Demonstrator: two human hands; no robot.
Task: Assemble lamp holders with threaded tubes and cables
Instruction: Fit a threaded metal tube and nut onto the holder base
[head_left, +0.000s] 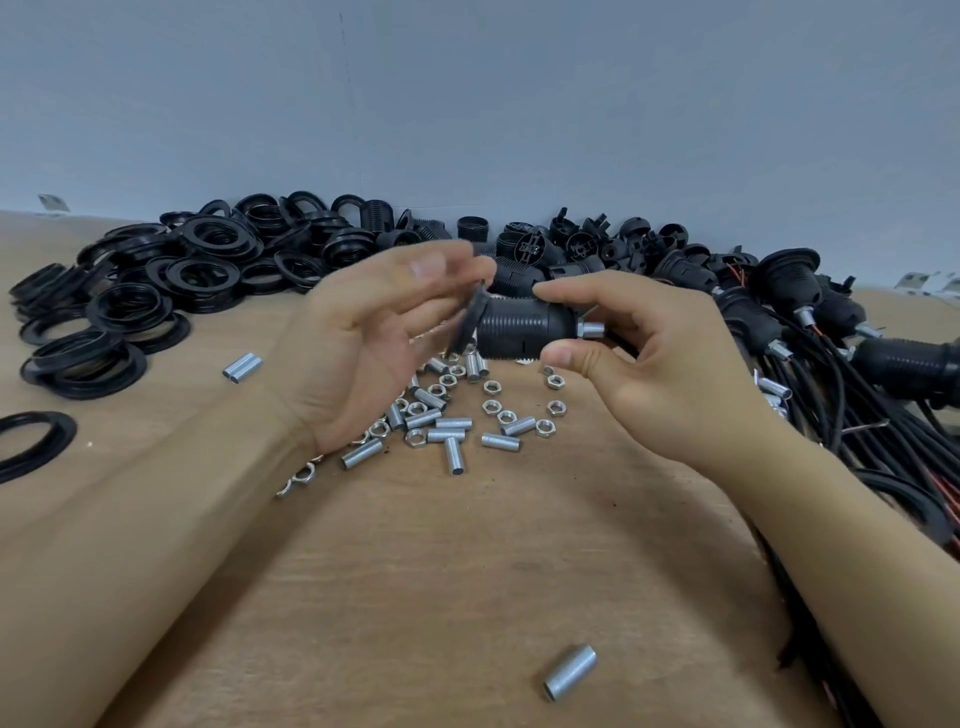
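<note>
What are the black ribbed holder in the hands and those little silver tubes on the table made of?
The black ribbed lamp holder looks like moulded plastic: matte, with a dull sheen. The short silver threaded tubes look like plated steel, bright and finely ridged, though the exact metal is unclear.

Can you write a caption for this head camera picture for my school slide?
Right hand holds a black lamp holder while the left hand fits a ring on it.

Light was even and soft, fairly bright, with only faint shadows under the forearms on the table (467, 571). No glare showed. The left hand (374, 338) was smeared by motion blur, perhaps its fingertips most. The wide lens bowed the table's far edge and stretched the corners.
</note>
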